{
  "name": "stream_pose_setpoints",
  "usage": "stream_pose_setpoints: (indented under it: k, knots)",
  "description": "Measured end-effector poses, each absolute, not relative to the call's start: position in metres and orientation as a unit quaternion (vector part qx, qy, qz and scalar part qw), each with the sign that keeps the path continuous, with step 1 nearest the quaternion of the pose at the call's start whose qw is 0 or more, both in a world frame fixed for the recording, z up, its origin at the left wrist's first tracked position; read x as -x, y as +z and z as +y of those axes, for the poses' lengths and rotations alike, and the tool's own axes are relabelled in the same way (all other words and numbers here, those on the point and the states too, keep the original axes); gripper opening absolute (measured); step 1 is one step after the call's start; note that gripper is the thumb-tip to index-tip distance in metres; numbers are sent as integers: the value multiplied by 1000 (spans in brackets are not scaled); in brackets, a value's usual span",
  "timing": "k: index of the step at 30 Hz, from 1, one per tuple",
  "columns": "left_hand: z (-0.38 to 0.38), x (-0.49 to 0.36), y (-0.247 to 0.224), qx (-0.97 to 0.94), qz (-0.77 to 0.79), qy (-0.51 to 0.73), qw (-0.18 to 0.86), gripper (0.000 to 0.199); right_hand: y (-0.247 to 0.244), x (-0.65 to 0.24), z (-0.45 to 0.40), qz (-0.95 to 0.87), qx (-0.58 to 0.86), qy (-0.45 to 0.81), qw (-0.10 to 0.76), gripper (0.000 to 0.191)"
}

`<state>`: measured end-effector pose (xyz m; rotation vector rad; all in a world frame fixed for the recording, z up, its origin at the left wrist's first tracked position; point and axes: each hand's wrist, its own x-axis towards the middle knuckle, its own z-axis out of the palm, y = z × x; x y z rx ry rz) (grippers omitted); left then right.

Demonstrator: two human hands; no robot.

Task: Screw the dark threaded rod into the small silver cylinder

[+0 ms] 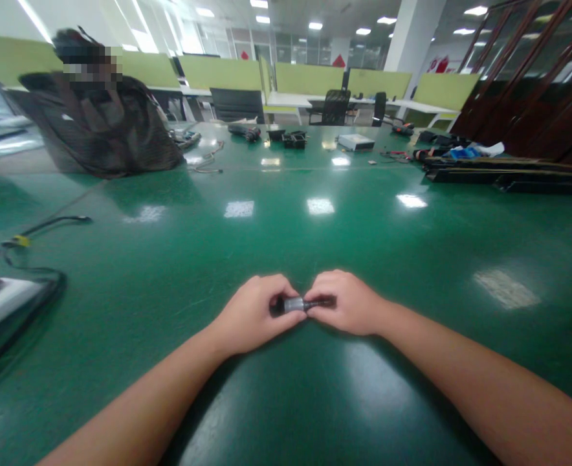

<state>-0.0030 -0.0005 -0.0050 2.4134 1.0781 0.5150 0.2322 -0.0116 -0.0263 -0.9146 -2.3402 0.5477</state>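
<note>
Over the green tabletop, my left hand (252,314) and my right hand (351,301) meet at the fingertips. Between them lies a short black-and-silver cylindrical piece (294,303), held roughly level. My left fingers curl around its thicker part, which has a silver band and a dark end. At the other side, my right thumb and fingers pinch its thin dark shaft. Blur and my fingers hide the details, so its exact kind cannot be made out.
A dark bag (116,129) stands at the back left. A black cable (53,223) and a pale-topped device (9,301) lie at the left edge. Farther back are a flat silver box (356,142), small black parts (293,138) and a pile of long dark panels (504,171).
</note>
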Motion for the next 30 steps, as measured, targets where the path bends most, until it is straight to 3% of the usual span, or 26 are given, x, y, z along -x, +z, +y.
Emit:
stream_pose_setpoints:
  k: [30]
  knots:
    - [-1, 5, -6, -876, 389, 175, 225, 25, -21, -242, -11, -864, 357, 220, 279, 5]
